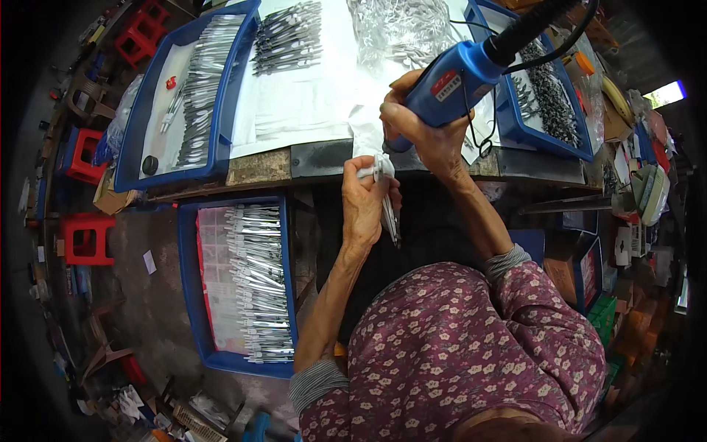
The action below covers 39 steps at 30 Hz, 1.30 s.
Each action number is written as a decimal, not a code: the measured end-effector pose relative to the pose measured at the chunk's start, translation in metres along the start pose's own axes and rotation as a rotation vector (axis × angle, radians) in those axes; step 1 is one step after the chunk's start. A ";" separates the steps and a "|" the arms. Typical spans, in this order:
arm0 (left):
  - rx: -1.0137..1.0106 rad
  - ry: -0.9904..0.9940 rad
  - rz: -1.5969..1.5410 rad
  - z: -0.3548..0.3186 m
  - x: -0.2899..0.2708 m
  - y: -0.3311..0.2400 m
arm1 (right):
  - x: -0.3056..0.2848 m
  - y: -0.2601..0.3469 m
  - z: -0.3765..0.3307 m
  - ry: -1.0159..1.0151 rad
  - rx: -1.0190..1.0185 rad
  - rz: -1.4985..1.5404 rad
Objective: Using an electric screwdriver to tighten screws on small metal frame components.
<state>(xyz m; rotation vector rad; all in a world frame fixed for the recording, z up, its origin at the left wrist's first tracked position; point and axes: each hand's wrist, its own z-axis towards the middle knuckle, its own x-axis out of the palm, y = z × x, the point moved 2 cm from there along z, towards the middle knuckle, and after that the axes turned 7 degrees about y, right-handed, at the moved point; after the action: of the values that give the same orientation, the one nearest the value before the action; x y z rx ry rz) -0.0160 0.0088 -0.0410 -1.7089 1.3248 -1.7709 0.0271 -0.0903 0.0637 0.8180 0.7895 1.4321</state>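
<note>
We have the left hand (362,206) clamped on a thin metal piece (388,214), long axis running near-to-far, its far tip just left of and below the blue power tool (451,82) gripped in the right hand (423,136).

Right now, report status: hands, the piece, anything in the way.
Left hand grips a slim metal piece at the bench edge. Right hand holds a blue power tool, tip down by the piece. Nothing between them.
</note>
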 end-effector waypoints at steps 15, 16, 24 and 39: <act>0.046 0.013 -0.016 0.008 -0.005 0.009 | 0.001 0.004 -0.005 0.052 0.017 -0.088; 0.054 -0.005 -0.037 0.007 -0.004 0.009 | 0.001 0.003 -0.004 0.056 -0.017 -0.081; 0.041 -0.047 -0.077 0.005 -0.001 0.010 | 0.004 0.000 -0.004 0.061 -0.028 -0.077; 0.042 -0.067 -0.093 0.005 0.001 0.009 | -0.001 -0.002 0.001 0.206 0.038 0.083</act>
<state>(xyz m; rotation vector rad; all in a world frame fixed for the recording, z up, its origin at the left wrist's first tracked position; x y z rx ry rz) -0.0149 0.0019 -0.0480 -1.8176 1.1895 -1.7623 0.0293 -0.0914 0.0624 0.7472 0.9505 1.5975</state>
